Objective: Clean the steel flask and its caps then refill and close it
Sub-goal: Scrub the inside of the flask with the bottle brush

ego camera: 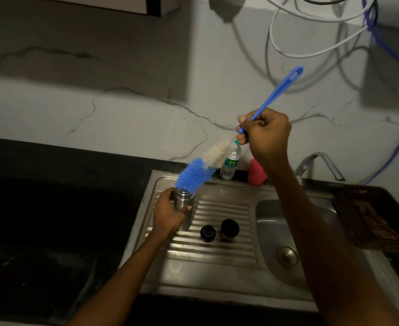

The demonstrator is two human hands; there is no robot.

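The marble-patterned wall [123,109] rises ahead of me, with white and blue cables [311,50] looping down its upper right. Below it runs the dark countertop [41,220], and set into that is the steel sink [217,278], its ribbed drainboard on the left and the basin with its drain plug [287,256] on the right. A tap [320,164] stands behind the basin, and a dark brown tray [377,220] sits at the sink's right edge.

My right hand [264,135] is raised well above the drainboard, fingers curled tight around the blue handle of the bottle brush [217,158]. The brush slants down to the left from that grip, white bristles first, then blue, and the blue tip sits at the open mouth of the steel flask [185,208].

My left hand [168,212] wraps the flask from the left, thumb across its front, holding it upright on the drainboard.

Behind, at the sink's back rim, a clear plastic water bottle [230,163] stands just beside a red object [256,172].

The two black caps [230,228] rest on the ribs just right of the flask, close together, apart from both hands.
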